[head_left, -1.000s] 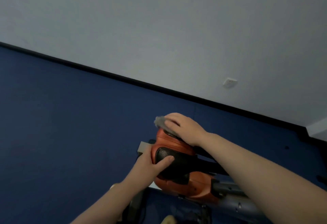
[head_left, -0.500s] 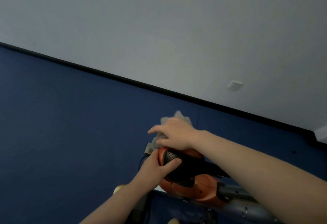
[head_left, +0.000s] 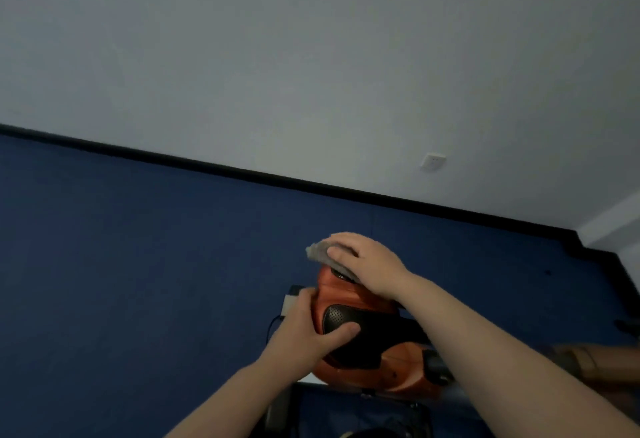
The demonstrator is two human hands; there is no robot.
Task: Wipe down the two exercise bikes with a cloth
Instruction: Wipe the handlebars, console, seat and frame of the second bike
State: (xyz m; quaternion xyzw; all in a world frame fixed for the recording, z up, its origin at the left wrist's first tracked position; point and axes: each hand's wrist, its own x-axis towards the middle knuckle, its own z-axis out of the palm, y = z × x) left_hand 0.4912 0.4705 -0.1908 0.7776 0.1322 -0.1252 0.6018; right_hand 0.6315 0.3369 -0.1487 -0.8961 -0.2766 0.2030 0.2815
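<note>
An exercise bike's orange and black housing [head_left: 349, 302] fills the lower middle of the head view. My right hand [head_left: 367, 264] lies on top of it and presses a grey cloth [head_left: 320, 252] flat against the upper edge; the cloth pokes out to the left of my fingers. My left hand [head_left: 304, 333] grips the housing's left side, thumb on the black perforated panel. Only this one bike shows, and most of its frame is hidden below my arms.
Blue floor [head_left: 138, 264] spreads to the left and behind the bike. A white wall [head_left: 311, 56] with a black skirting and a socket [head_left: 433, 161] stands behind. A white base plate [head_left: 291, 302] and a cable lie by the bike's left side.
My right hand slid the cloth back from the front tip onto the top of the housing. The left hand kept its grip on the side.
</note>
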